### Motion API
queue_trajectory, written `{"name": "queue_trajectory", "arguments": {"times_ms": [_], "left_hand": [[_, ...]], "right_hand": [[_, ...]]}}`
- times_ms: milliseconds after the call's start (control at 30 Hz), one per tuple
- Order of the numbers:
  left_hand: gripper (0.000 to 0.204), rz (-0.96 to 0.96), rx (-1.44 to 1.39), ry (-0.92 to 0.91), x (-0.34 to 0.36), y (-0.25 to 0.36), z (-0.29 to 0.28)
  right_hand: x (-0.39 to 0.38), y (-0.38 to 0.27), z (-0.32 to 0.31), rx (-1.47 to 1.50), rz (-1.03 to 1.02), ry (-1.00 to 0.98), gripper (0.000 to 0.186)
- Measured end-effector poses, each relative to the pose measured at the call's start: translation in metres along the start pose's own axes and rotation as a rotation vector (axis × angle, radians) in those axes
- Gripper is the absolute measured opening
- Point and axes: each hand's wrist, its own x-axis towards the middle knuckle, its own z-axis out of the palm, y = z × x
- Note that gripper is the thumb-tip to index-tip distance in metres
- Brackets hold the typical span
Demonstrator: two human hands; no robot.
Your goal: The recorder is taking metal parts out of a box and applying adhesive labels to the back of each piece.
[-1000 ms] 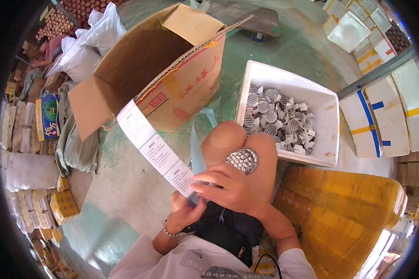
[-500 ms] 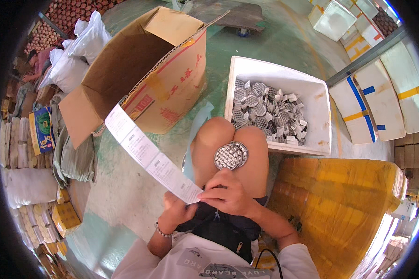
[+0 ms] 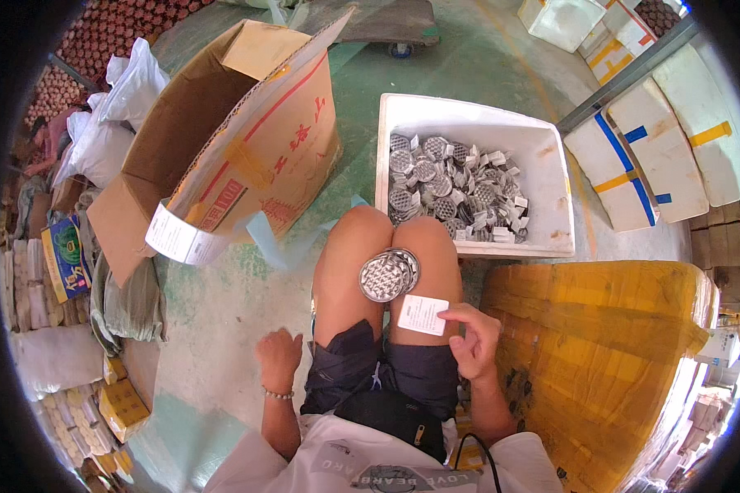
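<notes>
My right hand pinches a small white printed label at its right edge, over my right thigh. Just beyond the label, a small stack of round silver discs with a raised or pierced pattern lies across my thighs. My left hand, a beaded bracelet on its wrist, is off to the left with its fingers curled in and nothing visible in them. Farther left, a curled white label strip is in front of the cardboard box, beside a loose pale-blue strip.
A white foam box ahead holds many similar silver discs with white tags. A yellow-taped box stands at my right. White sacks and stacked goods line the left. Foam panels lean at the right, and a wheeled platform stands behind.
My hands have moved apart. One label is now in my right hand, while the long strip has left it and swung left. My left hand has shifted left, away from the strip.
</notes>
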Motion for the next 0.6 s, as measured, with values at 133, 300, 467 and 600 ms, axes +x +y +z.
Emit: {"name": "queue_trajectory", "arguments": {"times_ms": [133, 300, 467, 600], "left_hand": [[0.01, 0.23, -0.542, 0.446, 0.036, 0.06, -0.07], [0.026, 0.561, -0.804, 0.5, 0.059, 0.121, -0.111], [0.032, 0.565, -0.801, 0.214, 0.062, 0.119, -0.109], [0.026, 0.461, -1.326, -0.107, 0.044, 0.107, -0.107]], "right_hand": [[-0.004, 0.008, 0.001, -0.138, -0.088, 0.155, 0.025], [-0.002, 0.007, 0.011, -0.111, 0.029, 0.318, 0.039], [0.001, 0.007, 0.004, -0.133, 0.242, 0.256, 0.047], [-0.002, 0.013, 0.004, -0.018, 0.33, 0.253, 0.045]]}}
